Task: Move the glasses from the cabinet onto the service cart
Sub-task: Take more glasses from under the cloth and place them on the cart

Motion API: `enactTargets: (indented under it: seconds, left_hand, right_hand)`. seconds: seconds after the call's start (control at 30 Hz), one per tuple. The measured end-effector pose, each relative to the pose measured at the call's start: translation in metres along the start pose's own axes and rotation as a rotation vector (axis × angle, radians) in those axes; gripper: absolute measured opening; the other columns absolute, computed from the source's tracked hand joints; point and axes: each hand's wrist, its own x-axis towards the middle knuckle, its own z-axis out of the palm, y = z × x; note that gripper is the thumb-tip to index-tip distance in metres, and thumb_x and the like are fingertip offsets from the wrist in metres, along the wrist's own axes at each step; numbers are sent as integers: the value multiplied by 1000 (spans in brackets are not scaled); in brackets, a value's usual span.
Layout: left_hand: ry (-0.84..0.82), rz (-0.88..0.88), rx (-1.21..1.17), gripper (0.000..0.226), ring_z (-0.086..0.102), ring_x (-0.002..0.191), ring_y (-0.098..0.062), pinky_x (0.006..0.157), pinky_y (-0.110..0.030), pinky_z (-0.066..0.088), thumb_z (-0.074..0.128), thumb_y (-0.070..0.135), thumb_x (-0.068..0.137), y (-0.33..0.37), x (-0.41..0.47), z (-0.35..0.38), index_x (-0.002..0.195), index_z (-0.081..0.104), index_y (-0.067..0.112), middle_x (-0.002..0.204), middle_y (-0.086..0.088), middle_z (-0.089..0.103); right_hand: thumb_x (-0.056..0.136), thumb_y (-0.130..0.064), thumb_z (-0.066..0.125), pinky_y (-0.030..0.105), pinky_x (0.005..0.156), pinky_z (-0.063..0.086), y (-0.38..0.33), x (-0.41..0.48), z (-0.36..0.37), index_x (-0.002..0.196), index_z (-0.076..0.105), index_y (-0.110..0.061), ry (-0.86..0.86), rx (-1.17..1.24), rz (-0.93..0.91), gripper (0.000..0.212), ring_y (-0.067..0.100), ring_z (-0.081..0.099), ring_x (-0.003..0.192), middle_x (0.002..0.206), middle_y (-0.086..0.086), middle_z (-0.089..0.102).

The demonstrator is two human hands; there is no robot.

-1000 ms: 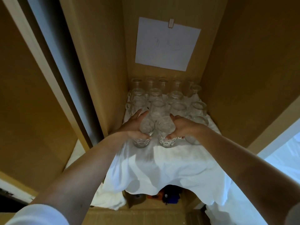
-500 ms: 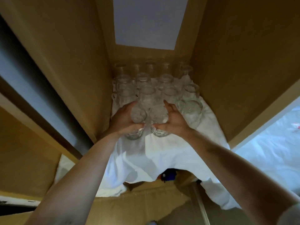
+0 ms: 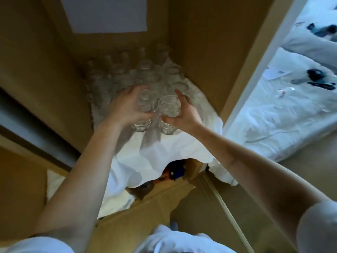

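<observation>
Both hands closed round glassware: left hand (image 3: 125, 108) wraps fingers and thumb around a clear faceted drinking glass (image 3: 144, 110), and right hand (image 3: 184, 114) wraps a second clear faceted glass (image 3: 168, 115) the same way. Two held glasses side by side, touching or nearly so at the front of the cluster; motion blur makes it unclear whether their bases sit on the cloth or are just off it. Behind them, remaining clear glasses (image 3: 145, 73) stand upright in close rows on a crumpled white cloth (image 3: 164, 148) that covers the shelf of a tan wooden cabinet (image 3: 209, 42), reaching back to its rear wall. Cloth hangs over the shelf's front edge. White paper sheet (image 3: 107, 15) fixed to the cabinet's back panel, above the glasses. Small blue object (image 3: 176, 171) visible in shadow under the cloth's overhang; cannot identify it. To the right, past the cabinet side, a white-covered surface (image 3: 284, 110) with scattered small dark items. Both forearms bare, white sleeves at the bottom edge.
</observation>
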Motion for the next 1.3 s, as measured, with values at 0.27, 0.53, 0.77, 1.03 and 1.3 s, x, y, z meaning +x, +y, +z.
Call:
enactTargets:
  seconds: [0.27, 0.53, 0.77, 1.03, 1.3]
  left_hand:
    - [-149, 216, 44, 85, 50, 122, -16, 92, -32, 46, 79, 56, 62, 113, -28, 71, 135, 40, 39, 140, 8, 47]
    - [-357, 498, 13, 96, 45, 126, -24, 96, -40, 43, 78, 55, 65, 284, -77, 200, 145, 28, 37, 141, 2, 47]
    - [-534, 760, -102, 101, 52, 117, -27, 92, -41, 47, 82, 52, 59, 436, -105, 300, 144, 29, 38, 133, -4, 53]
    - [-716, 1057, -148, 99, 41, 129, -25, 99, -43, 40, 79, 52, 65, 593, -112, 403, 146, 24, 38, 143, -1, 44]
    - [-908, 1419, -31, 98, 32, 134, -24, 102, -44, 38, 72, 56, 70, 716, -83, 507, 148, 15, 39, 149, -2, 34]
  right_hand:
    - [63, -56, 80, 40, 103, 42, 86, -95, -82, 150, 19, -29, 140, 45, 165, 109, 23, 44, 128, 147, 2, 37]
    - [66, -52, 80, 41, 105, 39, 204, -262, -198, 151, 13, -27, 320, -32, 452, 111, 24, 40, 132, 148, 4, 33]
    - [54, -54, 83, 45, 92, 52, 278, -394, -287, 142, 29, -33, 664, 21, 654, 105, 13, 60, 109, 137, 3, 46]
    - [63, -45, 84, 36, 96, 46, 354, -487, -357, 143, 29, -26, 934, -76, 939, 99, 20, 50, 120, 142, 11, 38]
    - [69, -40, 82, 31, 100, 38, 449, -498, -410, 145, 29, -27, 1227, -39, 1276, 94, 25, 42, 128, 143, 10, 32]
